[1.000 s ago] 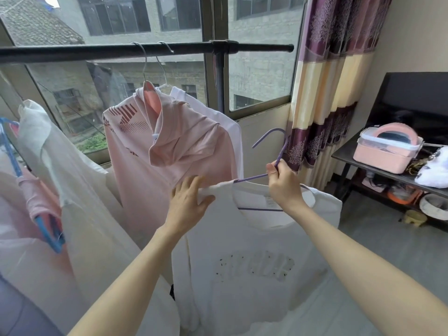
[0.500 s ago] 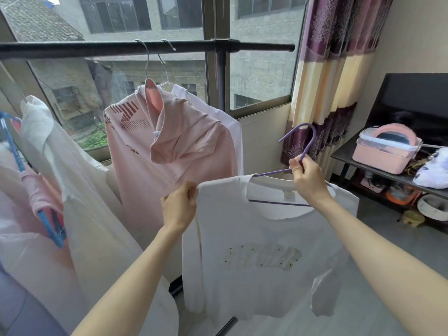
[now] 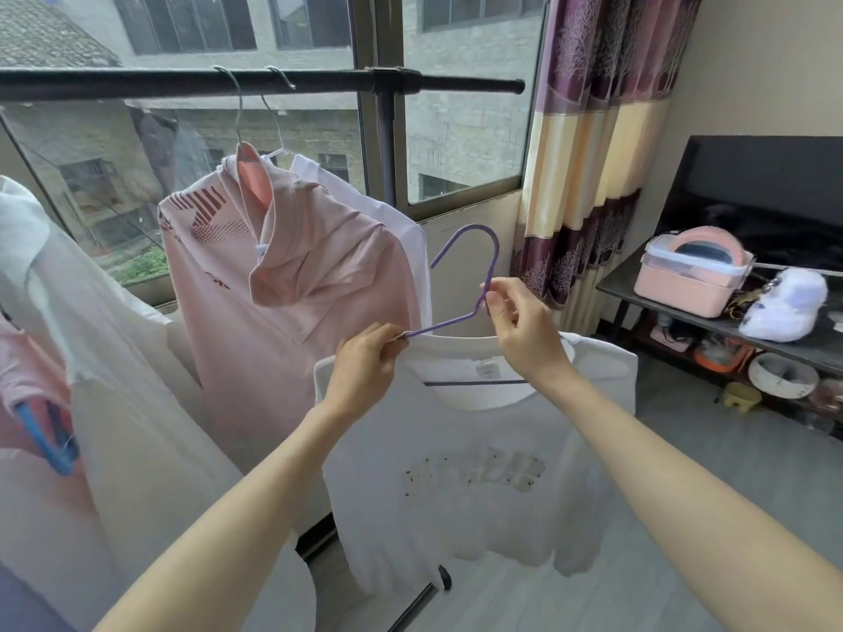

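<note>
R hand (image 3: pixel 524 330) grip: fingers pinched on the neck of the purple hanger (image 3: pixel 494 262). L hand (image 3: pixel 365 367) has slid in from the sleeve edge and clamps the hanger's arm at the collar. White tee (image 3: pixel 456 449) hangs square on it, shifted left twd pink hoodie (image 3: pixel 296 275); prob. ready for the rail (image 3: pixel 228 82). Both forearms stretched fwd, below the rail.

A: Which lettering is legible here?
B: None. The white T-shirt (image 3: pixel 479 531) bears a chest print (image 3: pixel 474 472), a single row of block letters too faded and mottled to read. Its neck label (image 3: pixel 486 369) is too small to make out.
A: And the pink hoodie (image 3: pixel 292 285)?
B: Dark red stripes and dot patterns; nothing readable.
</note>
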Motion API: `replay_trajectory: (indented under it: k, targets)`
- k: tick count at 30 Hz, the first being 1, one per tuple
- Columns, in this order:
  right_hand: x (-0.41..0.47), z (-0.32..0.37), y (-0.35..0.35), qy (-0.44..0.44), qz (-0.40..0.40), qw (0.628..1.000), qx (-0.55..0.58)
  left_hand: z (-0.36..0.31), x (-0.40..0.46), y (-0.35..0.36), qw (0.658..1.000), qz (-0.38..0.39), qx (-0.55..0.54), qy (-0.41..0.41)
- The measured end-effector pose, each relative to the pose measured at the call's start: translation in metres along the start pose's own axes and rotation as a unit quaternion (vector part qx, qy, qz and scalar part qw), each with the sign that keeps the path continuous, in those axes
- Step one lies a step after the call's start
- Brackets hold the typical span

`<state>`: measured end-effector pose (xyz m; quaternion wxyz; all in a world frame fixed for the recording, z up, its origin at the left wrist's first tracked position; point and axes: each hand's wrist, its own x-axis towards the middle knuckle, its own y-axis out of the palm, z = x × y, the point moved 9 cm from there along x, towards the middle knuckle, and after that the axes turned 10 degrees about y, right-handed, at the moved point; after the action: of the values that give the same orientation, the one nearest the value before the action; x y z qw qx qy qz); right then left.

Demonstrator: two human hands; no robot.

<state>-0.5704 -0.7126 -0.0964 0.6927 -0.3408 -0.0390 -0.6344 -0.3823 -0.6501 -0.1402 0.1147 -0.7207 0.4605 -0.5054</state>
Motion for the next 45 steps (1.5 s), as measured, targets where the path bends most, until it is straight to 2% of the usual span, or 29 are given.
replay_trajectory:
  k: [2,4,7,9,13,15,18,20,22,26,32,35,40,45]
  targets:
    - [-0.004,-0.016,-0.012,0.004,-0.039,0.998,-0.056,0.008,-0.004,-0.006,1.000,-0.012,-0.011,-0.020]
    - [-0.007,-0.040,-0.016,0.054,-0.028,0.989,-0.134,0.018,-0.006,-0.015,0.999,-0.013,-0.005,-0.035]
    - [-0.009,-0.062,0.009,0.117,0.118,0.965,-0.204,0.036,-0.004,-0.020,0.997,0.034,0.024,-0.070]
    - [-0.012,-0.055,0.030,0.089,0.194,0.955,-0.206,0.042,-0.005,-0.021,0.993,0.070,0.039,-0.087]
    - [-0.021,-0.027,0.063,0.023,0.261,0.945,-0.193,0.053,-0.007,-0.043,0.981,0.113,0.091,-0.128]
    - [-0.027,-0.008,0.082,0.002,0.295,0.937,-0.188,0.070,-0.006,-0.055,0.955,0.186,0.169,-0.154]
    - [-0.037,0.030,0.120,-0.011,0.340,0.932,-0.127,0.089,-0.010,-0.085,0.887,0.302,0.284,-0.204]
    - [-0.038,0.058,0.142,-0.011,0.351,0.931,-0.096,0.087,-0.008,-0.110,0.847,0.338,0.353,-0.208]
    - [-0.033,0.091,0.163,-0.025,0.357,0.930,-0.086,0.075,-0.002,-0.150,0.831,0.308,0.411,-0.215]
    - [-0.007,0.157,0.180,-0.050,0.332,0.940,-0.052,0.052,0.005,-0.218,0.830,0.223,0.467,-0.209]
    - [0.031,0.242,0.187,-0.065,0.283,0.957,0.026,0.029,-0.016,-0.271,0.858,0.063,0.475,-0.183]
    - [0.037,0.265,0.199,-0.086,0.253,0.964,-0.007,0.037,-0.027,-0.277,0.855,0.057,0.467,-0.217]
    - [0.039,0.294,0.246,-0.091,0.270,0.958,-0.014,0.033,-0.036,-0.296,0.860,-0.016,0.458,-0.223]
    - [0.028,0.283,0.281,-0.079,0.300,0.950,-0.045,0.036,-0.035,-0.299,0.870,-0.001,0.439,-0.223]
